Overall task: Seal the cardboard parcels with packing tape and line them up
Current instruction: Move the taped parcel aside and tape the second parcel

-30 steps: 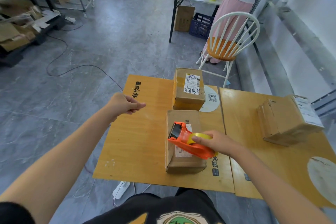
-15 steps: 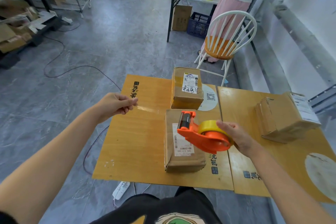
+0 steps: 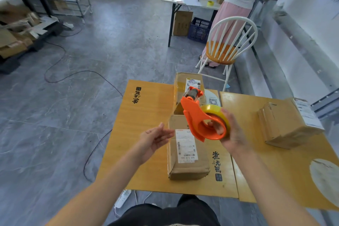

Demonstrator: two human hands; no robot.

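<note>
A long cardboard parcel [image 3: 187, 167] with a white label lies on the low wooden table [image 3: 145, 152] in front of me. A second labelled parcel [image 3: 183, 82] stands right behind it. A third parcel [image 3: 282, 126] lies on the adjoining table to the right. My right hand [image 3: 231, 134] grips an orange tape dispenser [image 3: 200, 119] with a yellowish tape roll, lifted above the near parcel. My left hand [image 3: 156, 138] hovers left of the near parcel, palm up, fingers relaxed, holding nothing that I can make out.
A white spindle chair [image 3: 229, 46] stands beyond the tables, with a person [image 3: 236, 5] behind it at a white folding table [image 3: 187, 0]. A blue crate and a box sit under that table. Cables cross the grey floor at left; a power strip [image 3: 122, 198] lies below the table edge.
My right hand has raised the dispenser off the near parcel and turned it upright. My left hand, which pinched a tape strip out to the left, has come in beside the parcel and opened.
</note>
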